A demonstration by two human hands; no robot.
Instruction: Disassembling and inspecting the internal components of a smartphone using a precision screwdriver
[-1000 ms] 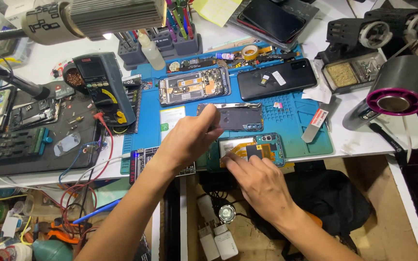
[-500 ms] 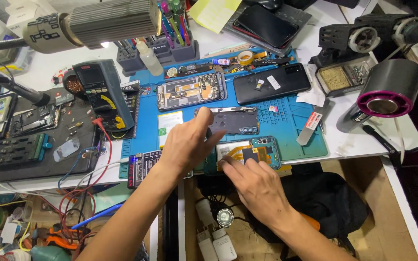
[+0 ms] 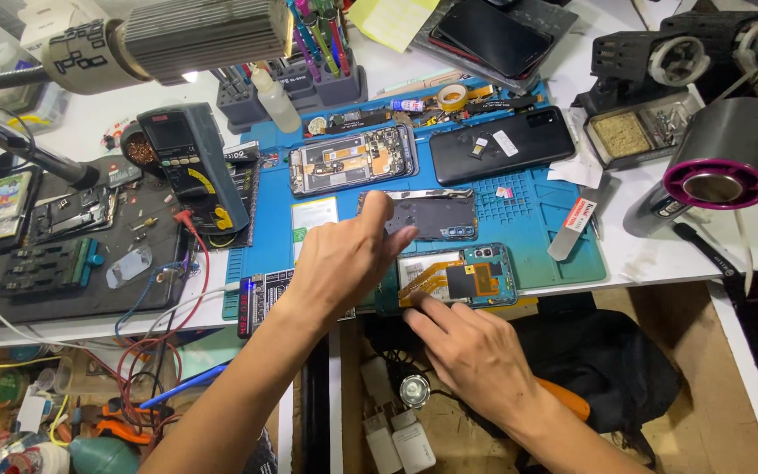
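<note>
A: Where are the hands?

B: I see both over the near edge of the blue work mat (image 3: 563,254). Left hand (image 3: 344,263) comes in from near-left, forearm angled up toward the far right, back of the hand facing the camera. Index finger is stretched out, tip resting on the dark back cover (image 3: 436,215) mid-mat. Other fingers loosely curled, not gripping anything.

A: Right one?

B: Right hand (image 3: 475,351) enters from near-right, palm down, wrist low over the gap below the bench. Fingers extended and close together, tips pressing the near edge of the opened teal phone (image 3: 458,276) (orange flex cable and board showing, face down on the mat). No pinch, just flat contact. Can't tell where the thumb sits; it's tucked under.

A: Where's the phone relative to the cover?

B: Just near of it, almost touching, at the mat's near edge. Left hand overlaps its left end.

A: Surroundings?

B: Far of the cover: another opened phone frame (image 3: 353,158) and a black phone (image 3: 502,145) lying flat. Multimeter (image 3: 190,162) to the left, red lead trailing toward me. Black-and-magenta hot air blower (image 3: 717,167) far right.
</note>
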